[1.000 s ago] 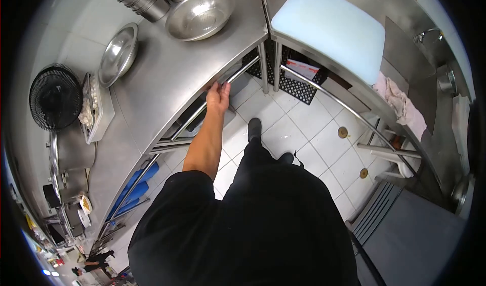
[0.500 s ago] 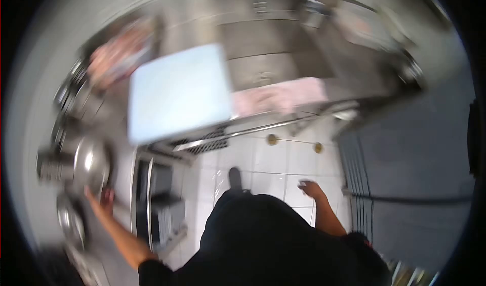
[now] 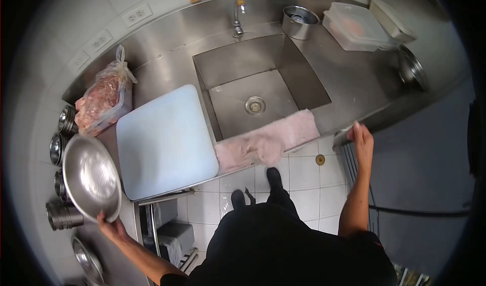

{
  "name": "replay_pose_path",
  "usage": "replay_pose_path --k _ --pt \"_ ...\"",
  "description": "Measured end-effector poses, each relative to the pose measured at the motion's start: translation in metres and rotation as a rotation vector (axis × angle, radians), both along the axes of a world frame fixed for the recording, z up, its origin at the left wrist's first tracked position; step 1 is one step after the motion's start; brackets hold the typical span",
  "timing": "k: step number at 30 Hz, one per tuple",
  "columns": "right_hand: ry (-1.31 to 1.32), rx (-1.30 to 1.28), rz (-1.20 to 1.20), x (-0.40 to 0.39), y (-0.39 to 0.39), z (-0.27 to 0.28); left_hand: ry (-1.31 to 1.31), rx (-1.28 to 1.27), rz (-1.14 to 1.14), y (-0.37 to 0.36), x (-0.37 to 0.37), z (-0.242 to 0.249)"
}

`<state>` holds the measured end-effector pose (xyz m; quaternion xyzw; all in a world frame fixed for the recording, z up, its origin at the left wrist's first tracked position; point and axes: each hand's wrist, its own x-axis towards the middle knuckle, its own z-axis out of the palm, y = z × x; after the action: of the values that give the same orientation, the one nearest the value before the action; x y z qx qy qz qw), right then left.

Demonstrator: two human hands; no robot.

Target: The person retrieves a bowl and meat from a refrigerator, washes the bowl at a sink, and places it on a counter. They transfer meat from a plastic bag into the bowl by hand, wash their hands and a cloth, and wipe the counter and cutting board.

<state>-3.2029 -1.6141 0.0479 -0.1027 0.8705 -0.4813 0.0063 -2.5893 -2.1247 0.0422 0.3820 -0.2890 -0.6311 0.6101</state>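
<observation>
A wide, shallow metal bowl tilts over the left counter, its hollow side facing me. My left hand grips its near rim, with the thumb on the inner side. Just right of the bowl lies a pale blue cutting board. Beyond the board's far left corner, a knotted plastic bag of raw meat rests in a clear container. My right hand is in the air by the counter's front edge, fingers curled in, with nothing visible in them. Nearest to it is a pink cloth draped along the sink's front edge.
A steel sink with a faucet is set in the counter. A metal pot, a lidded plastic container and a leaning metal bowl stand at right. Several stacked metal bowls line the left wall.
My left hand has lifted the metal bowl off the left counter and brought it forward. My right hand has risen from beside my body to the counter's edge. The view has turned toward the sink.
</observation>
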Motion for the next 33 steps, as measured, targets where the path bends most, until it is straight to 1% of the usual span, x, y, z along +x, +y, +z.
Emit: replay_pose_path --k 1,3,5,7,9,11,13,14,15,17,18,19,20,22,23,24,25,27,29,30,31,33 --pt "0.014 -0.122 0.064 -0.025 -0.034 0.006 -0.061 -0.019 -0.015 0.005 -0.032 0.011" --pt "0.047 -0.279 0.281 -0.084 -0.104 -0.008 -0.133 -0.039 -0.058 0.033 -0.119 0.038" --pt "0.109 0.007 0.444 -0.145 -0.176 -0.024 -0.148 -0.009 -0.085 0.066 -0.206 0.054" --pt "0.101 0.064 0.57 -0.199 -0.253 -0.055 -0.179 0.038 -0.091 0.092 -0.277 0.054" --pt "0.117 0.125 0.618 -0.241 -0.325 -0.08 -0.228 0.082 -0.125 0.11 -0.34 0.046" --pt "0.024 0.179 0.564 -0.258 -0.383 -0.076 -0.32 0.106 -0.173 0.132 -0.389 0.036" --pt "-0.05 0.136 0.556 -0.273 -0.433 -0.083 -0.454 0.071 -0.24 0.144 -0.423 0.021" --pt "-0.094 0.153 0.577 -0.269 -0.446 -0.068 -0.523 0.042 -0.292 0.147 -0.436 0.013" --pt "-0.136 0.171 0.589 -0.266 -0.455 -0.051 -0.589 0.062 -0.325 0.146 -0.451 0.008" --pt "-0.124 -0.058 0.569 -0.266 -0.464 -0.049 -0.641 0.017 -0.436 0.129 -0.473 -0.014" --pt "-0.072 -0.09 0.624 -0.267 -0.465 -0.048 -0.653 -0.007 -0.492 0.119 -0.493 -0.02" --pt "-0.021 -0.121 0.68 -0.27 -0.463 -0.047 -0.744 -0.058 -0.524 0.105 -0.512 -0.033" --pt "0.001 -0.07 0.756 -0.274 -0.457 -0.043 -0.838 -0.111 -0.554 0.091 -0.532 -0.042" --pt "0.043 0.039 0.915 -0.284 -0.442 -0.025 -0.954 -0.313 -0.613 0.084 -0.587 -0.03" --pt "0.213 0.084 0.954 -0.294 -0.427 -0.015 -1.038 -0.445 -0.607 0.072 -0.607 -0.039" --pt "0.205 0.097 0.889 -0.306 -0.411 0.002 -1.119 -0.578 -0.592 0.06 -0.624 -0.049" --pt "0.201 0.111 0.827 -0.322 -0.396 0.016 -1.223 -0.603 -0.604 0.056 -0.641 -0.046" --pt "0.402 0.189 0.625 -0.376 -0.377 0.027 -1.435 -0.661 -0.627 0.058 -0.675 -0.029" --pt "0.401 0.286 0.429 -0.409 -0.347 0.045 -1.696 -0.72 -0.747 0.066 -0.702 -0.004" --pt "0.342 0.461 0.443 -0.433 -0.341 0.038 -1.827 -0.751 -0.802 0.068 -0.714 0.004" --pt "0.28 0.633 0.455 -0.454 -0.339 0.027 -1.839 -0.715 -0.848 0.066 -0.724 -0.002" --pt "0.221 0.823 0.566 -0.469 -0.331 0.017 -1.752 -1.056 -0.732 0.048 -0.728 -0.044"
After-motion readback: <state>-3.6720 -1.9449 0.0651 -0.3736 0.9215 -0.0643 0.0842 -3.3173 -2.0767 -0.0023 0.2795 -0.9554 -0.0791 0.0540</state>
